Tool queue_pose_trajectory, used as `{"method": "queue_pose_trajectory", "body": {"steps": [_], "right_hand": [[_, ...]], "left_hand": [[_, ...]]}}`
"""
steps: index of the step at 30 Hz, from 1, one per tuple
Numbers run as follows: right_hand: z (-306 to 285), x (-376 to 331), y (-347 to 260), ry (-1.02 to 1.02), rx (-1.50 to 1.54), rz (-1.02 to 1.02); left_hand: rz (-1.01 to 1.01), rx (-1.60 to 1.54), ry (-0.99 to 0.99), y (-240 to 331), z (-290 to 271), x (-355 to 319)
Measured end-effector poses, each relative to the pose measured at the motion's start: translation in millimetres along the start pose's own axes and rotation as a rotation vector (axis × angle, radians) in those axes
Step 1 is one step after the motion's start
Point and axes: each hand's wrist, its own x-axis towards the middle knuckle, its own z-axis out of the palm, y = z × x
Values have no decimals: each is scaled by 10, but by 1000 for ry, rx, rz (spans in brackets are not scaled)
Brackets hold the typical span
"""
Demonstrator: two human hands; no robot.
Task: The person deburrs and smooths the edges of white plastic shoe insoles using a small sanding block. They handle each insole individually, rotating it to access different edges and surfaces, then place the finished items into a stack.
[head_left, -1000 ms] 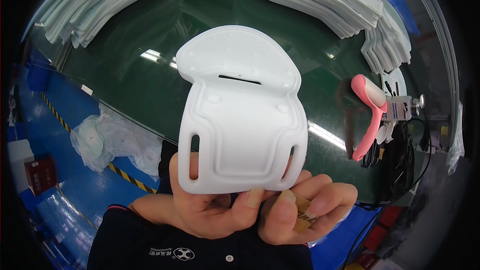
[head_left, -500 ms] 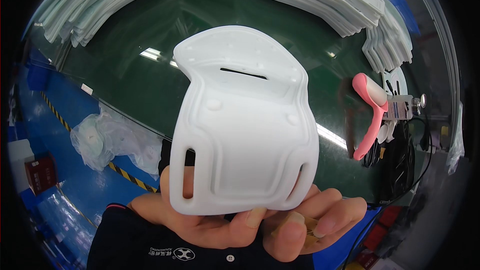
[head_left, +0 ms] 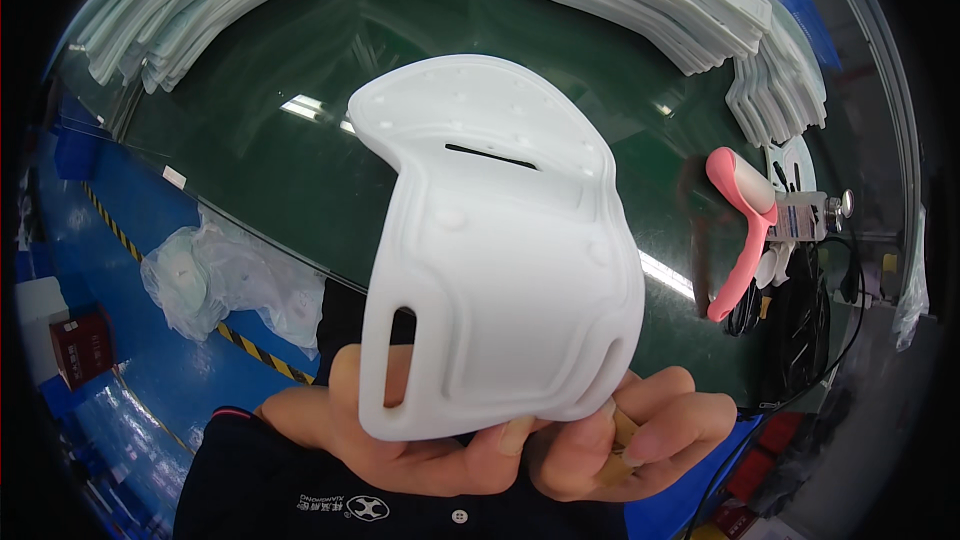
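Observation:
A white moulded plastic panel with a curved, flared top, a thin slot across it and a long slot near each side stands tilted up in front of me. My left hand grips its lower left edge, the thumb along the bottom and some fingers hidden behind; skin shows through the left slot. At the lower right corner, my right hand is curled with its fingers around a small tan piece, mostly hidden by them. The thumb of that hand presses close to the panel's bottom edge.
Stacks of similar white panels stand along the far left and far right of the green table. At right lie a pink-and-white handheld tool, a bottle with a metal top and black cables. Plastic bags sit beyond the left edge.
The panel has turned slightly and its lower part has shifted right, so the right slot looks narrower. My right thumb has moved up against the panel's lower right edge.

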Motion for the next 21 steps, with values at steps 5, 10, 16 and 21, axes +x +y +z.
{"method": "queue_pose_trajectory", "body": {"steps": [5,10,16,21], "right_hand": [[1,20,-37,11,16,1],[-37,39,-20,66,-78,45],[-220,225,-142,-177,-68,134],[8,302,15,-294,273,499]], "left_hand": [[-19,-1,-39,7,-5,26],[-63,11,-36,-4,-13,3],[-64,23,66,61,-61,35],[-27,-214,434,76,74,44]]}}
